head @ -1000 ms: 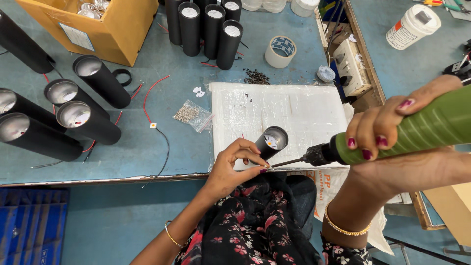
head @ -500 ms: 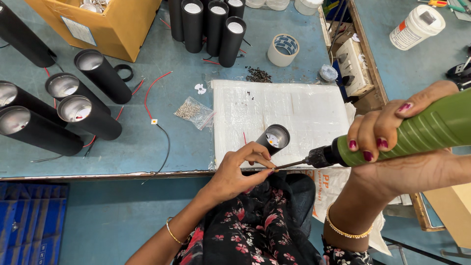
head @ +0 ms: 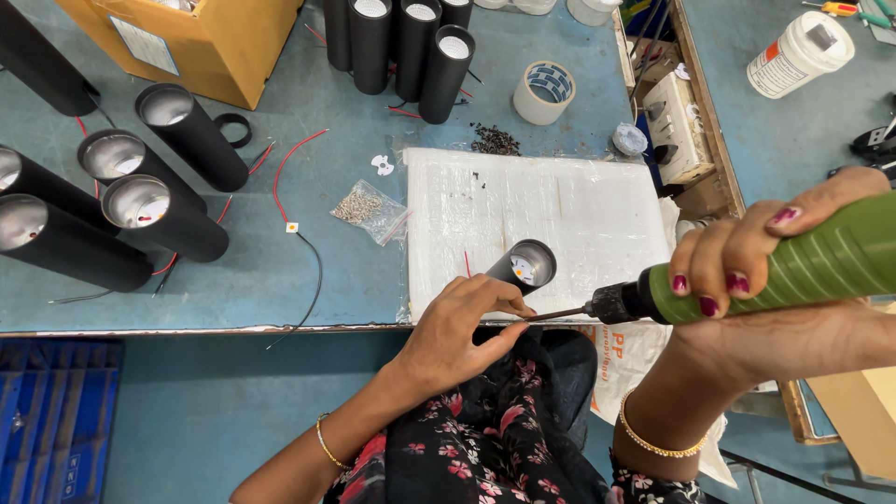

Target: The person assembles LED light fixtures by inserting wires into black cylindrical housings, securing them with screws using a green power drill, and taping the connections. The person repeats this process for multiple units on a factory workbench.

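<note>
The left hand (head: 457, 327) is curling around a short black metal cylinder (head: 519, 273) at the near edge of a white foam sheet (head: 560, 210), while the right hand (head: 747, 266) is gripping a green ribbed electric screwdriver (head: 803, 266) — its bit is pressing sideways into the cylinder. The lower cylinder is hiding behind the fingers; its open top is showing a pale disc inside.
</note>
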Demonstrator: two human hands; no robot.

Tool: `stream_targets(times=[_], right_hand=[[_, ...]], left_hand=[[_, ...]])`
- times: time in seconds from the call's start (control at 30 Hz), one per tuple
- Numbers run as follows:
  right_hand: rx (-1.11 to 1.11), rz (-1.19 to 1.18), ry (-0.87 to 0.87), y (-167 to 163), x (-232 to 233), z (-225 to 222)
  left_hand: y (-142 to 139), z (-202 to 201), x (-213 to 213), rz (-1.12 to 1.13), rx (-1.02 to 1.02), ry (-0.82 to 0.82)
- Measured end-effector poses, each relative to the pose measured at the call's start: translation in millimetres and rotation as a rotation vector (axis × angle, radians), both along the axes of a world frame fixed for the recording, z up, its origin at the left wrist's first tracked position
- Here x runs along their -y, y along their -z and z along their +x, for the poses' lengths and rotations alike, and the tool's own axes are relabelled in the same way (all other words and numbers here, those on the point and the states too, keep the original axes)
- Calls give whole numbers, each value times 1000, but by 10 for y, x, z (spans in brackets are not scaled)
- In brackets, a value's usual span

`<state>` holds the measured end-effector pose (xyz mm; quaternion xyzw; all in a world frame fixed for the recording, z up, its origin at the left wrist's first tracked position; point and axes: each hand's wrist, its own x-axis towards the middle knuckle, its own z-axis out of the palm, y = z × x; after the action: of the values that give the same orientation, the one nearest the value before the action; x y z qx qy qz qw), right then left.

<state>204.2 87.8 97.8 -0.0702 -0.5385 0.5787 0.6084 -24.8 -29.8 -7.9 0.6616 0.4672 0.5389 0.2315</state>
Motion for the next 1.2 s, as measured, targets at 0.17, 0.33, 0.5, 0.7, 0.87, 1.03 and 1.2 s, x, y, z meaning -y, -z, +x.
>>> stream_targets(times=[0.17,0.33,0.5,0.7,0.87,1.03,1.2], right_hand=[[31,-1,62,-16,4,-30],[-18,6,-16,8,-131,114],[5,73,-7,137,-430,490],[84,151,42,184,-558,521],[86,71,145,181,-228,222],[209,143,97,161,-185,111],[218,-21,100,341,-202,198]], left_hand=[[10,-40,8,-20,58,74],[178,-190,-105,-1,230,72],[406,-110,-395,-79,354,179],[529,127,-568,-74,242,149],[526,209,-525,-224,265,168],[510,206,-541,-235,323,217],[497,211,-568,-272,304,215]])
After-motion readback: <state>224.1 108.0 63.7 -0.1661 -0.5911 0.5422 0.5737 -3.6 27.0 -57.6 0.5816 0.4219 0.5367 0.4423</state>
